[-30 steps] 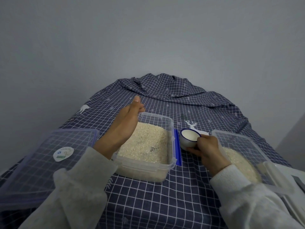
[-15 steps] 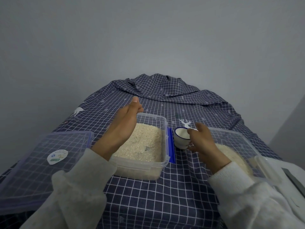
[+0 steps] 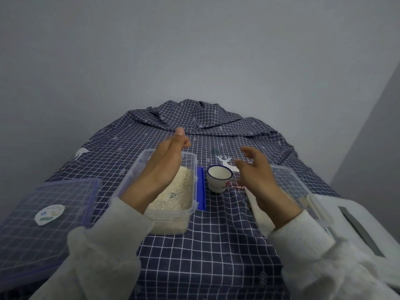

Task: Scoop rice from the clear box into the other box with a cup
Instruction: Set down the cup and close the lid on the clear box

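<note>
**Cup stands alone between two rice boxes, both hands free**

A small white cup with a blue rim (image 3: 219, 178) stands upright on the checked tablecloth (image 3: 216, 245) covering the table, between two clear plastic boxes. The left box (image 3: 138, 169) holds rice (image 3: 177, 191), and a blue clip (image 3: 201, 189) lies along its right side, just beside the cup. The right box (image 3: 290, 180) sits near the cup's other side, largely hidden behind the right arm.

The left hand (image 3: 166, 163) hovers over the left box with fingers straight and together, its grip empty. The right hand (image 3: 257, 172) is just right of the cup, fingers spread and loosely bent, not touching it and holding nothing.

A clear lid with a round sticker (image 3: 49, 215) lies at the far left. A white appliance (image 3: 355, 221) sits at the right edge.
</note>
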